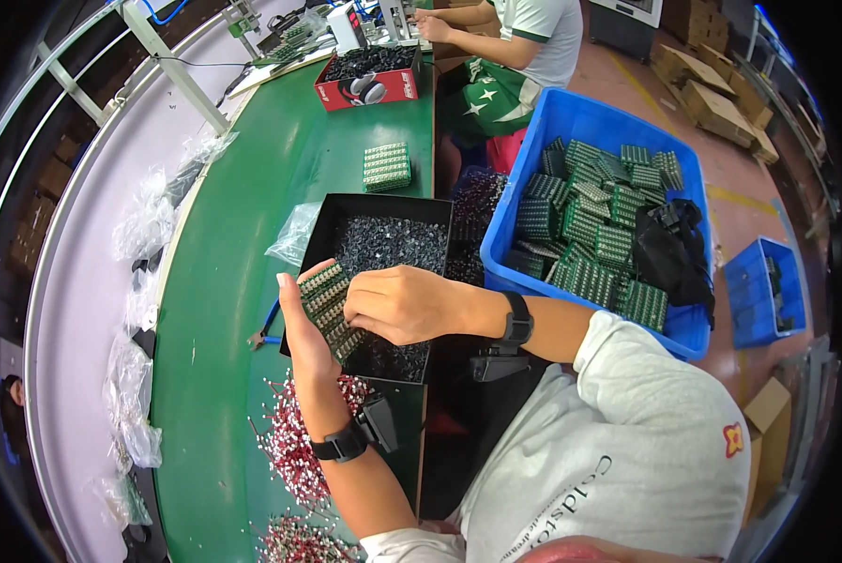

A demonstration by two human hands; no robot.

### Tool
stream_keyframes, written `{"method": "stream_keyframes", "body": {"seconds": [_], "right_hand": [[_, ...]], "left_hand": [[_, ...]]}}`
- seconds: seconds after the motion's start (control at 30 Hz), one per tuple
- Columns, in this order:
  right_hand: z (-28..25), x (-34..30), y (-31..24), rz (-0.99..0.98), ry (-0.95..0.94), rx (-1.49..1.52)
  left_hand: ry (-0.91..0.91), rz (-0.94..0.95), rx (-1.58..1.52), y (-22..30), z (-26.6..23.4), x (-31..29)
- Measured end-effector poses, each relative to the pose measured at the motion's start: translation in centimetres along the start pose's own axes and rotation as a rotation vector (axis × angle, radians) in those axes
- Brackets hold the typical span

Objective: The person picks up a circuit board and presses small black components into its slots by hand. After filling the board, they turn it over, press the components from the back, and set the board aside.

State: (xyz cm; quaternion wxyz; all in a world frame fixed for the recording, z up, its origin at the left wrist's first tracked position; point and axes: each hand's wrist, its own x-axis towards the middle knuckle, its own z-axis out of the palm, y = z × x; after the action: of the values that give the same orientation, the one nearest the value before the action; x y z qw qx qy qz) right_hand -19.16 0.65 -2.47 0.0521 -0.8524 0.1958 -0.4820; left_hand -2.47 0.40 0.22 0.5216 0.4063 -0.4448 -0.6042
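Observation:
My left hand grips a green circuit board panel set with rows of small pale parts, tilted above a black box. Over the panel's face, my right hand has its fingers pinched together against the rows. Whatever sits between those fingertips is too small and hidden to make out. Small loose black pieces cover the bottom of the box. Beside its left edge lie pliers with blue handles. Red and white wires are heaped near my left forearm.
Farther along the green table sit a stack of boards and a red box of black parts. A clear bag lies by the black box. At right, a blue bin holds many boards. Another person works at the far end.

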Motion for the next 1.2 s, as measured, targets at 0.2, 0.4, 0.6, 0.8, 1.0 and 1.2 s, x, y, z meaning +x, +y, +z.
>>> {"method": "stream_keyframes", "body": {"seconds": [0.2,0.4,0.6,0.8,1.0,1.2], "right_hand": [[-0.5,0.1,-0.6,0.059,-0.021,-0.023],[0.0,-0.1,-0.1,0.058,-0.033,-0.024],[-0.6,0.3,0.2,0.083,0.12,-0.007],[-0.2,0.3,-0.1,0.05,0.141,0.024],[0.3,1.0,-0.3,-0.063,0.11,0.097],[0.8,1.1,-0.3,-0.087,0.107,0.132]], "left_hand": [[0.011,0.004,-0.046,-0.1,-0.5,-0.1],[-0.001,0.005,-0.057,0.0,-0.2,-0.2],[-0.036,-0.012,-0.142,0.1,-0.7,0.3],[0.005,0.008,-0.092,0.5,-0.2,-0.3],[0.044,0.043,-0.022,0.0,-0.1,-0.1],[0.005,0.037,-0.035,0.1,-0.1,-0.2]]}}
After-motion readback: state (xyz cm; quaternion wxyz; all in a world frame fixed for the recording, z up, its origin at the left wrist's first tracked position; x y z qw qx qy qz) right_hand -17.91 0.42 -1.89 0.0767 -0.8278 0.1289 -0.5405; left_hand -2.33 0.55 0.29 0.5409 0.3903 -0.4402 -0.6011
